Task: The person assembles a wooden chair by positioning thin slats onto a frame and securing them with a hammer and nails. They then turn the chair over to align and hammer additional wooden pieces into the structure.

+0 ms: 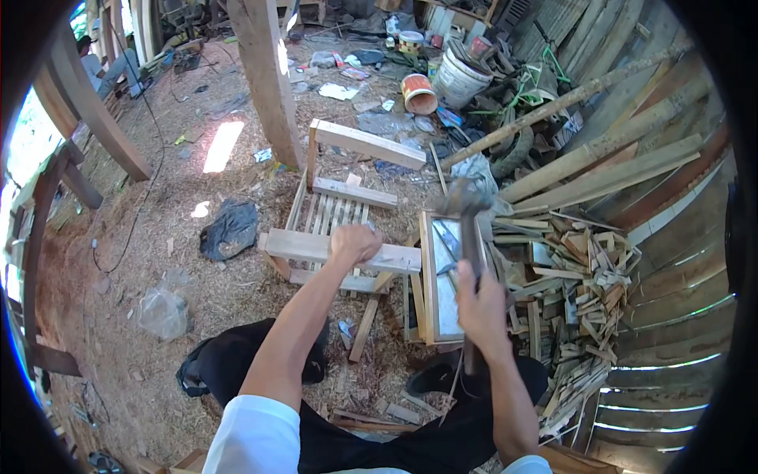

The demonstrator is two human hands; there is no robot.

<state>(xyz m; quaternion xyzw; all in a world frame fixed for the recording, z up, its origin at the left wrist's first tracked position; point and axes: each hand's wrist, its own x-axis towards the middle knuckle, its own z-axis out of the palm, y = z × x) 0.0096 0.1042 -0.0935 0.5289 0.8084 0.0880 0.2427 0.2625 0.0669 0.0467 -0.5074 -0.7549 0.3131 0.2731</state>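
My left hand (pixel 356 242) is closed over the top rail (pixel 300 244) of a slatted wooden frame (pixel 367 145) that looks like a chair lying on the ground. Its fingertips are partly hidden. In my right hand (pixel 483 310) is a hammer (pixel 470 237), gripped by its handle and raised above a small wooden stand. The hammer's head is smeared by motion. The stand has a light wooden rim (pixel 429 296) and a pale top (pixel 448 314). Dark, thin tools (pixel 448 241) lie on that top, close to the rail's right end.
Scrap wood (pixel 584 292) is heaped at the right, below leaning poles (pixel 568 99). A post (pixel 264 79) stands behind the frame. A black plastic bag (pixel 229 230) and a clear bag (pixel 164 310) lie on shavings. Buckets (pixel 462 75) stand farther back. Another person (pixel 106 71) sits far left.
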